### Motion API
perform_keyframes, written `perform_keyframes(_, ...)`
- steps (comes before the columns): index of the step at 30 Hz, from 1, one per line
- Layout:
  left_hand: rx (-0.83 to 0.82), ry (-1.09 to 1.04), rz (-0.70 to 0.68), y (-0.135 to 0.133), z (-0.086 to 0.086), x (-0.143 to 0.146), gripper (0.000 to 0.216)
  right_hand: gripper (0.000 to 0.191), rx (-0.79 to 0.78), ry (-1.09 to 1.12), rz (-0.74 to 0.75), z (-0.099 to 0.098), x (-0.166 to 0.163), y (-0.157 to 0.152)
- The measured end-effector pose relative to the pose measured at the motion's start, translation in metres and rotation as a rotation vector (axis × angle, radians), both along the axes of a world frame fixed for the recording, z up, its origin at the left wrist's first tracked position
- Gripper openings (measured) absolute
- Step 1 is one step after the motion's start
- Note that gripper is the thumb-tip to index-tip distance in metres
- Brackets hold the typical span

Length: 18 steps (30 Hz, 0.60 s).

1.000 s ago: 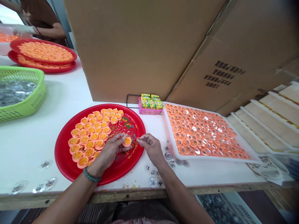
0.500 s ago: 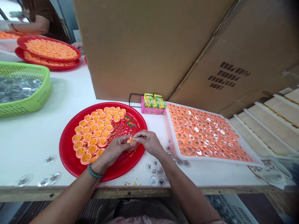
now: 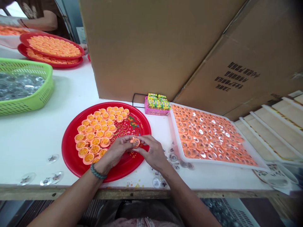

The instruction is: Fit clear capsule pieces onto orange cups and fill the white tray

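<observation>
Over the round red tray point(image 3: 71, 154), my left hand point(image 3: 117, 151) and my right hand point(image 3: 151, 151) meet and together pinch one small orange cup point(image 3: 135, 142). Both hands have their fingers closed on it. The left half of the tray holds several orange cups point(image 3: 99, 132) filled with yellow-orange beads. A green bead bracelet sits on my left wrist. Loose clear lids point(image 3: 174, 157) lie on the white table beside my right hand.
A white tray point(image 3: 176, 143) of lidded orange cups sits at the right, a small pink basket point(image 3: 156, 108) of yellow packs behind. Cardboard sheets point(image 3: 142, 47) stand at the back. A green basket point(image 3: 35, 101), stacked red trays point(image 3: 50, 52) and another person's arm are far left.
My right hand moved left from a small gap to join my left hand on the orange cup. The view shifted slightly.
</observation>
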<state>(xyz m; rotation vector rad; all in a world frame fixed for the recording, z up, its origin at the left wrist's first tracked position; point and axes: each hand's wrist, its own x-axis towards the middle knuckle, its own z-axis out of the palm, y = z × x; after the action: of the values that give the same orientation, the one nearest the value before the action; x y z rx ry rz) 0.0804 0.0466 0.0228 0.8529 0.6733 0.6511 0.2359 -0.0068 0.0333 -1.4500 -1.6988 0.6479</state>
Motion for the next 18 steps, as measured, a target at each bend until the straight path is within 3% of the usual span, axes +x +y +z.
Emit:
perform_keyframes(10, 0.065, 0.06, 0.02, 0.001, -0.004, 0.002, 0.025, 0.036, 0.126, -0.297, 0.083, -0.013, -0.002, 0.001)
perform_keyframes(15, 0.112, 0.072, 0.025, 0.0, -0.006, 0.001, 0.024, 0.037, 0.229, -0.293, 0.106, -0.018, -0.007, 0.0)
perform_keyframes(18, 0.078, 0.035, 0.046, 0.0, -0.006, 0.001, 0.037, 0.038, 0.278, -0.239, 0.091, -0.02, -0.006, -0.001)
